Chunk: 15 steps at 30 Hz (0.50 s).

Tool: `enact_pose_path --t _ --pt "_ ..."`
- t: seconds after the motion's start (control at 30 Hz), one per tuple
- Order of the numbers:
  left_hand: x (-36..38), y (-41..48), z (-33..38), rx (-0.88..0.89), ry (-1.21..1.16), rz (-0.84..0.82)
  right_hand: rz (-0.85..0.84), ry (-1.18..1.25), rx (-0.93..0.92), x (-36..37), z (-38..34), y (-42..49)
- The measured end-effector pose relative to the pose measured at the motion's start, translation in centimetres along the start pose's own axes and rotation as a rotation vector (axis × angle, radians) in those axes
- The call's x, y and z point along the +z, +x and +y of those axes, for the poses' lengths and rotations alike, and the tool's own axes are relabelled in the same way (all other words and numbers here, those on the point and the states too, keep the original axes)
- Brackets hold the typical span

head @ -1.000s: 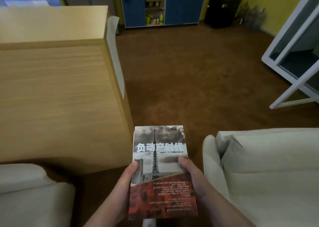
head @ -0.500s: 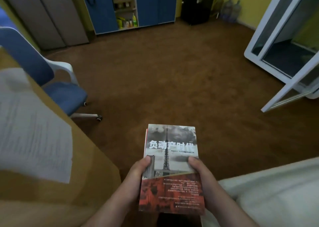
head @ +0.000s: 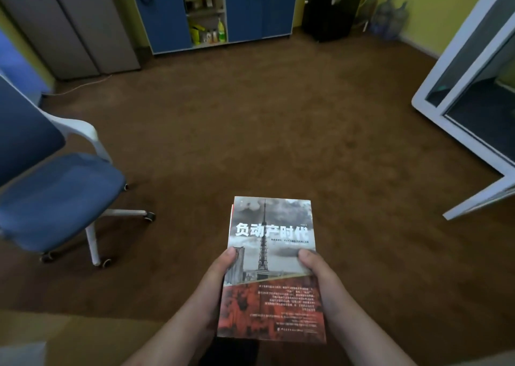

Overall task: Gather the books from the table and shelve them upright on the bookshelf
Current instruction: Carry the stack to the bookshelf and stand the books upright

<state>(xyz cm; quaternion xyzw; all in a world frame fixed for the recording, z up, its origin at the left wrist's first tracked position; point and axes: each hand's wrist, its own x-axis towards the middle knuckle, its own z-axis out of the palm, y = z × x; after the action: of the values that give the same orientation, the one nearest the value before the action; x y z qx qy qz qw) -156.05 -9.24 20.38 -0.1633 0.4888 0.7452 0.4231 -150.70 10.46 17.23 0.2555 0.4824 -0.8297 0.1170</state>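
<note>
Both hands grip a small stack of paperback books (head: 271, 257), its top cover grey with a tower and a red lower band. The left hand (head: 220, 279) curls round its left edge and the right hand (head: 317, 276) round its right, thumbs on top. Since a second ago the view has swung away from the wooden table towards brown carpet (head: 278, 131), a blue swivel chair (head: 55, 195) and a far blue cabinet (head: 250, 6) with open shelves. Gathering looks finished, with shelving still ahead.

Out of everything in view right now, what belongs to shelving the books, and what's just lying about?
Belongs to the job: books, gripped by left hand and right hand.
Just lying about: blue office chair, water jugs, glass door.
</note>
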Motion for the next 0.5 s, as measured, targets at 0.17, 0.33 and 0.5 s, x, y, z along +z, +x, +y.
enact_pose_path --t 0.17,0.33,0.5 --pt "-3.3 6.3 9.1 0.039 -0.068 0.029 -0.005 -0.077 0.017 4.8 -5.0 11.0" --pt "-7.8 10.7 17.1 0.073 -0.14 0.094 -0.027 -0.156 0.048 10.5 -9.4 20.9" --pt "-12.1 12.4 22.9 0.138 -0.283 0.15 -0.102 -0.17 0.145 17.0 -11.1 28.0"
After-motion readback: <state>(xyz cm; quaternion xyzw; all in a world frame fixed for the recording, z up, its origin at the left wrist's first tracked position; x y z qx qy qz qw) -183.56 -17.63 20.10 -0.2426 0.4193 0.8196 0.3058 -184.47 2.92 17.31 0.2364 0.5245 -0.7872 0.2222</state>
